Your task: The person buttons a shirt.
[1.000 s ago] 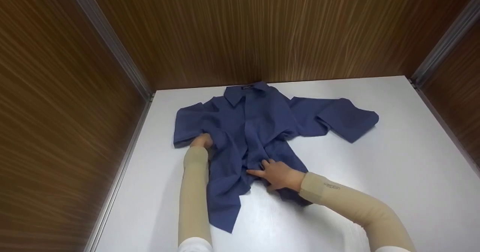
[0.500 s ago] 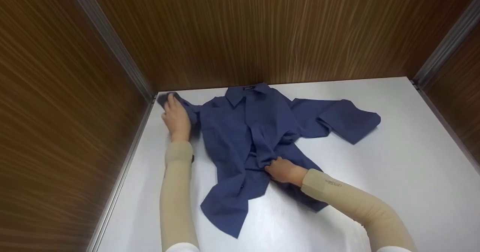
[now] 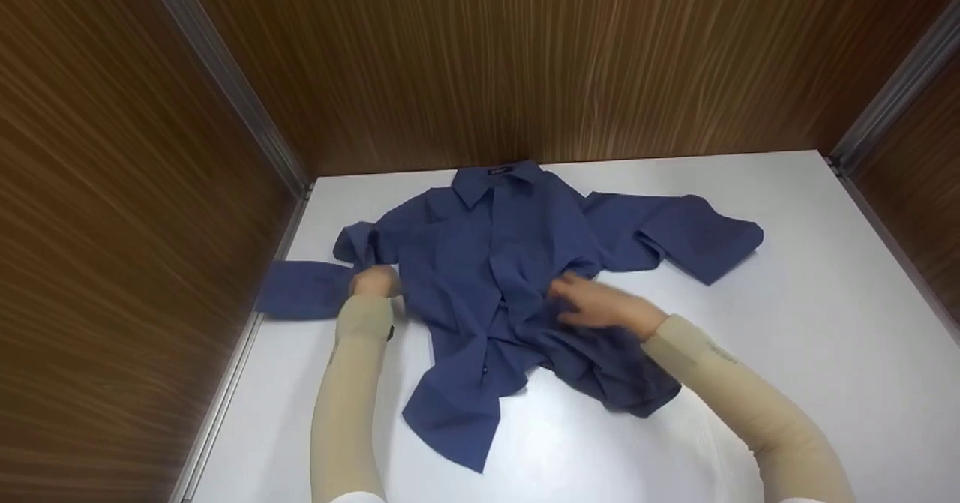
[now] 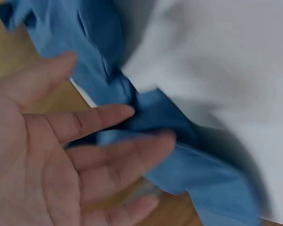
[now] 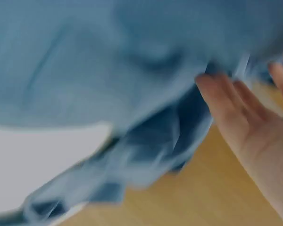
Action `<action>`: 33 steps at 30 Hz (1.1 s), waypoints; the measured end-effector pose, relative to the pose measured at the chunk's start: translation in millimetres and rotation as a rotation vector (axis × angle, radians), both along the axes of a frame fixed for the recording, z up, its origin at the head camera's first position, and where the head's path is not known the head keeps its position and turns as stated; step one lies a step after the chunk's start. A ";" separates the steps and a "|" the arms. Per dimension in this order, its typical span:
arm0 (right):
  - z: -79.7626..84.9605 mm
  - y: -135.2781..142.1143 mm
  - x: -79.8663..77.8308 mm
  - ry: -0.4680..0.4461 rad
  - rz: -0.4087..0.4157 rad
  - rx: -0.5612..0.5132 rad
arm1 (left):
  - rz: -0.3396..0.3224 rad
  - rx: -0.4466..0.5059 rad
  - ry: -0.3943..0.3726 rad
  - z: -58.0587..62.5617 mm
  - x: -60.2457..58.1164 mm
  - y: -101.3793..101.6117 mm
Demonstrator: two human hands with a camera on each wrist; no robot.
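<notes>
A dark blue collared shirt (image 3: 457, 255) lies front up on a white table, its collar at the far edge and its lower front creased. Beside the left-hand sleeve (image 3: 304, 290), which bends outward to the left, is my left hand (image 3: 373, 282). The left wrist view shows this hand's fingers (image 4: 104, 117) spread and fairly straight, with sleeve cloth beyond them and nothing gripped. My right hand (image 3: 600, 304), blurred, is over the right side of the shirt front. In the right wrist view its fingers (image 5: 226, 96) are extended near the cloth; whether they touch it is unclear.
The right sleeve (image 3: 697, 237) stretches to the right with a fold in it. Brown wood-grain panels (image 3: 480, 68) wall the table (image 3: 787, 338) at the back and sides. A metal rail runs along the left edge, and the sleeve end reaches it.
My left hand swung out to the far left with the sleeve, then came back nearer; the sleeve now lies out to the left. My right hand let go of the front and moved up and right.
</notes>
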State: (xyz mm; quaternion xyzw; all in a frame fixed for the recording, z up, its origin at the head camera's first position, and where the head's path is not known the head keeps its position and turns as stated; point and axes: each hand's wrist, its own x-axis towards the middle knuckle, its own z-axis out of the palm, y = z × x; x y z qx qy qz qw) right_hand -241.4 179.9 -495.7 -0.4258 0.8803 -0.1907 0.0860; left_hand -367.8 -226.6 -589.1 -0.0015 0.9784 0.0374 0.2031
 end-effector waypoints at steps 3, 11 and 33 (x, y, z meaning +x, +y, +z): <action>2.9 24.3 -8.9 -0.003 -0.158 0.091 | -0.075 0.089 -0.067 55.7 42.7 43.3; -26.0 44.3 -1.1 0.008 -0.175 0.456 | -0.237 0.147 -0.227 94.4 87.6 120.3; -21.9 51.5 3.9 0.035 -0.456 0.593 | -0.507 -0.036 -0.128 77.9 85.8 232.5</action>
